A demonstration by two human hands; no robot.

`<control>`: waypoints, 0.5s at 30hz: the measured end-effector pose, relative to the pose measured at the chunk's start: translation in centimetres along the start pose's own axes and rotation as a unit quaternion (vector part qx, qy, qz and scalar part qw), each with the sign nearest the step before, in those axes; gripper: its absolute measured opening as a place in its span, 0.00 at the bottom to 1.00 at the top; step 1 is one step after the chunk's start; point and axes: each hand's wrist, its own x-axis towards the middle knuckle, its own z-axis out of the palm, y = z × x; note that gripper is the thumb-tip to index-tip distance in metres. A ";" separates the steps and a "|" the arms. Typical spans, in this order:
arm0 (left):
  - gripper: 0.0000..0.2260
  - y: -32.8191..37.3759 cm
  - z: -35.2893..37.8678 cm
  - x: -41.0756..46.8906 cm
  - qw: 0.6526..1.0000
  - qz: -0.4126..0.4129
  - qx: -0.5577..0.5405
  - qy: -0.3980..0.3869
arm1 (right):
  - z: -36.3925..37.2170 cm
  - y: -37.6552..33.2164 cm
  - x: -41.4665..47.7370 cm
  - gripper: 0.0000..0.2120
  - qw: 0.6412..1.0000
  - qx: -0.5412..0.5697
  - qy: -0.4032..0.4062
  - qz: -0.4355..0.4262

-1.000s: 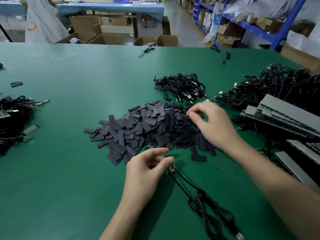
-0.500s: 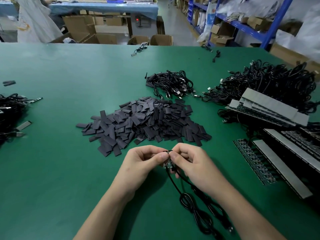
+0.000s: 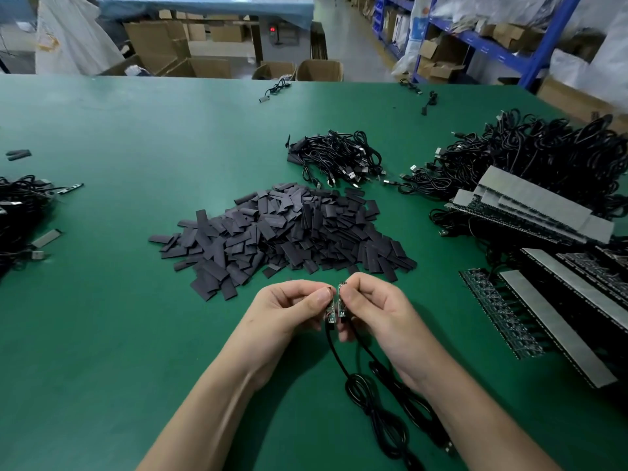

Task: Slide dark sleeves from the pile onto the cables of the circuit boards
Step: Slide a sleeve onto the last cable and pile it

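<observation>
Cardboard boxes [image 3: 319, 69] beyond green table [image 3: 136, 130]; blue shelving [image 3: 550, 42] at far right, holding boxes.

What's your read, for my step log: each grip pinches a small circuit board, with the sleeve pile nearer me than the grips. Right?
No: the head view shows the sleeve pile beyond the left grip and right grip, farther from the person. Each does pinch a small circuit board.

A wide green table [image 3: 136, 130] fills the foreground. Beyond its far edge, open cardboard boxes [image 3: 319, 70] stand on a pale grey floor [image 3: 353, 45], beside a second table under a blue cover [image 3: 204, 8]. Blue metal shelves [image 3: 475, 39] loaded with boxes and bags line the right side.
</observation>
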 end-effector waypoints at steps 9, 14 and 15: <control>0.02 0.4 -0.4 0.0 0.990 0.105 0.092 0.028 | -0.6 0.6 -0.3 0.04 0.921 -0.378 0.069 -0.067; 0.05 0.0 0.5 0.1 0.984 0.129 0.097 0.072 | -0.1 0.1 -0.7 0.10 0.965 -0.253 -0.015 -0.064; 0.05 0.1 0.6 0.1 0.983 0.130 0.109 0.071 | 0.0 0.1 -0.8 0.11 0.966 -0.250 -0.017 -0.057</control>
